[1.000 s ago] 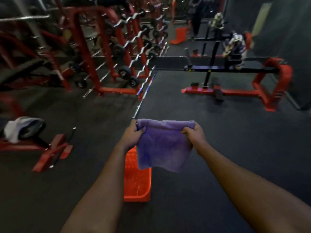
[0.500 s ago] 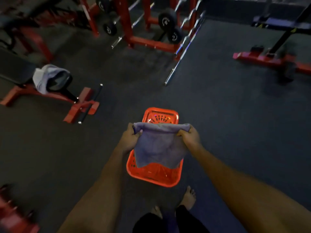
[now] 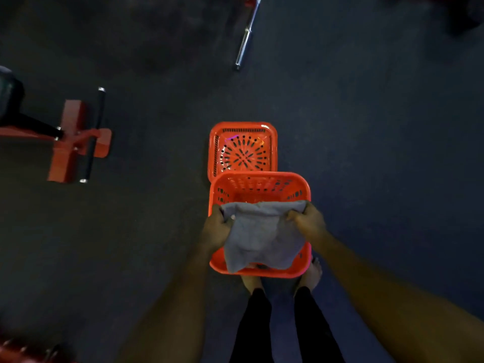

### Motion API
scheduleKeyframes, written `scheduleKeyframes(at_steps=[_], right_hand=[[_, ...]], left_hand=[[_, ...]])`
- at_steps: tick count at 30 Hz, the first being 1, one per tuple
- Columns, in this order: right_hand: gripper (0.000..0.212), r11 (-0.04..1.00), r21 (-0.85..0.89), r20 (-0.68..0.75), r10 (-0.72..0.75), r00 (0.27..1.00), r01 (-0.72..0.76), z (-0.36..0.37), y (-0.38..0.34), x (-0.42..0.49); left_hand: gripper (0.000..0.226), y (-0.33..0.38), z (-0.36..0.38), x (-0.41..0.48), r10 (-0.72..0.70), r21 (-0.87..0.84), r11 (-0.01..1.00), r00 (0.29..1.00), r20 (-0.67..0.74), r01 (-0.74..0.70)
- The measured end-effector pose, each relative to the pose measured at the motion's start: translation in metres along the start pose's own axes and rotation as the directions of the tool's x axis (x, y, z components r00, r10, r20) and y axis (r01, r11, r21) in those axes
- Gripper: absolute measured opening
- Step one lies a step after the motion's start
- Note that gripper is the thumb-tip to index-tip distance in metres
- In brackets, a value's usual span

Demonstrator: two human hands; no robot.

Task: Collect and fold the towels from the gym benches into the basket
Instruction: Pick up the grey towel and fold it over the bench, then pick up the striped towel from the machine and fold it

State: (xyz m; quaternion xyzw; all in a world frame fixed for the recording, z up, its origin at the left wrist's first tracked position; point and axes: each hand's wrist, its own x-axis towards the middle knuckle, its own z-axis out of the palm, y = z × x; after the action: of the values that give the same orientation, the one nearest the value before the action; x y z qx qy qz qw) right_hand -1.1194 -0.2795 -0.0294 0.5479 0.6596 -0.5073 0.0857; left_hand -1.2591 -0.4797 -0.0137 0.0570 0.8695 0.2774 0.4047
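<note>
Black trouser legs (image 3: 314, 334), two of them, stand on the near side of the orange laundry basket (image 3: 262, 176), and two bare feet (image 3: 313, 271) press up to its near wall, one at each near corner. Two bare forearms reach in over the basket's near half.

One grey towel (image 3: 262, 239) hangs above the basket's mouth. It is stretched along its top edge between the two hands, and its loose lower edge droops to the near rim. The left hand (image 3: 217, 226) has its fingers curled around the towel's left top corner, above the basket's left rim. The right hand (image 3: 309, 221) grips the right top corner in the same way, above the right rim. Whatever lies inside the basket under the towel is hidden. Only the slotted far wall shows.

Touching the basket's far rim, one more orange plastic piece (image 3: 243, 153) lies on the dark rubber floor (image 3: 366, 153). It has a radial pattern of slots, and I cannot tell whether it is a lid or a second basket.

Well to the left of the basket stands one red steel bench foot (image 3: 70, 142) with a black crossbar (image 3: 93, 134) capped in silver at both ends. A black pad (image 3: 7, 95) shows at the left frame edge.

Farthest off, beyond the basket, one chrome barbell end (image 3: 245, 40) lies on the floor.
</note>
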Motion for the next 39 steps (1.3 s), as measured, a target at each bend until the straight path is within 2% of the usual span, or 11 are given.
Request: scheduleKeyframes(at_steps=[3, 5, 10, 16, 17, 23, 26, 29, 32, 39], right_hand=[[0.045, 0.995, -0.099, -0.007, 0.011, 1.0, -0.011, 0.016, 0.014, 0.022], [0.052, 0.992, -0.111, -0.035, 0.06, 0.998, -0.064, 0.02, 0.017, 0.031], [0.046, 0.987, -0.134, -0.044, 0.082, 0.996, -0.087, -0.001, -0.011, 0.017], [0.021, 0.997, 0.067, -0.099, -0.026, 0.995, 0.033, -0.067, -0.066, -0.019], [0.014, 0.993, 0.102, -0.113, -0.048, 0.992, 0.06, -0.084, -0.078, -0.029], [0.021, 0.94, 0.227, -0.241, -0.198, 0.95, 0.254, -0.198, -0.144, -0.075], [0.015, 0.909, 0.266, -0.327, -0.229, 0.917, 0.322, -0.258, -0.159, -0.088], [0.015, 0.876, 0.279, -0.395, -0.27, 0.878, 0.394, -0.324, -0.165, -0.093], [0.009, 0.842, 0.295, -0.46, -0.289, 0.84, 0.452, -0.395, -0.162, -0.089], [0.006, 0.784, 0.296, -0.537, -0.337, 0.774, 0.546, -0.555, -0.143, -0.058]], left_hand=[[0.034, -0.022, 0.018, 0.032, 0.018, 0.041, 0.999, 1.0, -0.01, -0.018], [0.039, -0.025, 0.02, 0.041, 0.011, 0.041, 0.999, 0.999, -0.052, -0.009], [0.041, 0.003, 0.001, 0.024, 0.094, 0.061, 0.994, 0.995, 0.016, -0.094], [0.029, 0.094, -0.051, -0.022, 0.312, 0.06, 0.948, 0.95, 0.002, -0.311], [0.027, 0.113, -0.06, -0.032, 0.351, 0.057, 0.935, 0.936, -0.003, -0.35], [0.02, 0.237, -0.084, -0.074, 0.579, 0.012, 0.815, 0.815, -0.039, -0.579], [0.028, 0.295, -0.078, -0.08, 0.67, -0.023, 0.74, 0.741, -0.045, -0.672], [0.04, 0.361, -0.059, -0.083, 0.738, -0.032, 0.673, 0.674, -0.034, -0.739], [0.036, 0.43, -0.027, -0.101, 0.798, -0.02, 0.602, 0.602, -0.017, -0.798], [0.03, 0.578, 0.061, -0.13, 0.864, -0.027, 0.503, 0.503, -0.012, -0.864]])
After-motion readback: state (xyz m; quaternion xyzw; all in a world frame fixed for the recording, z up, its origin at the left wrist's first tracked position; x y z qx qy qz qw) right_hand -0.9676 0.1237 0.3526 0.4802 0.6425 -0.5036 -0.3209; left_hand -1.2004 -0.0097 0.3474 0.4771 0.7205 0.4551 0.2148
